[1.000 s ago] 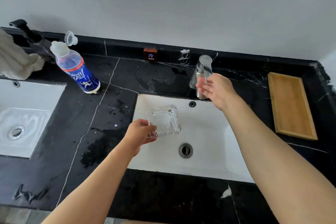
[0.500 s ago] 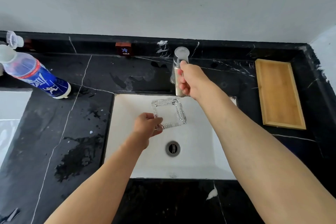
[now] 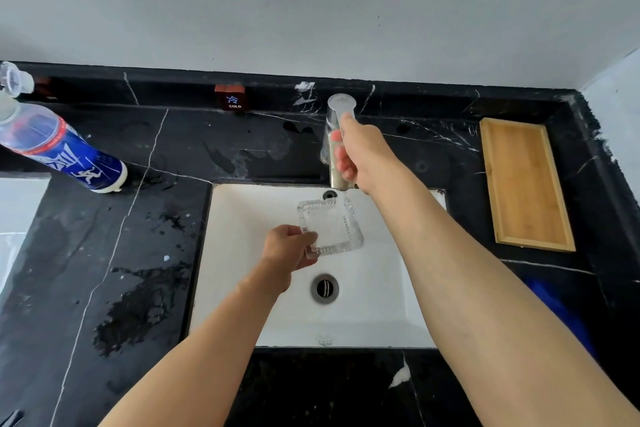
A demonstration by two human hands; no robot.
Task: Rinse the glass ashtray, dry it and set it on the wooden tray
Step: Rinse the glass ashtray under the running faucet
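Observation:
My left hand point(image 3: 289, 248) grips the near-left corner of the square clear glass ashtray point(image 3: 334, 227) and holds it over the white sink basin point(image 3: 242, 218), just below the spout. My right hand point(image 3: 360, 152) is wrapped around the chrome faucet point(image 3: 341, 107) at the back of the basin. A thin stream of water seems to fall from the spout toward the ashtray's far right edge. The wooden tray point(image 3: 524, 184) lies empty on the black counter to the right of the sink.
A plastic bottle point(image 3: 59, 149) with a blue label stands on the black marble counter point(image 3: 138, 253) at the left, among wet patches. A small "COLD" sign point(image 3: 230, 99) leans on the backsplash. Something blue point(image 3: 557, 312) shows behind my right forearm. A second sink's edge point(image 3: 17, 204) is at far left.
My right hand closed on the faucet and stays there. My left hand carried the ashtray right and back, under the spout. The view shifted right.

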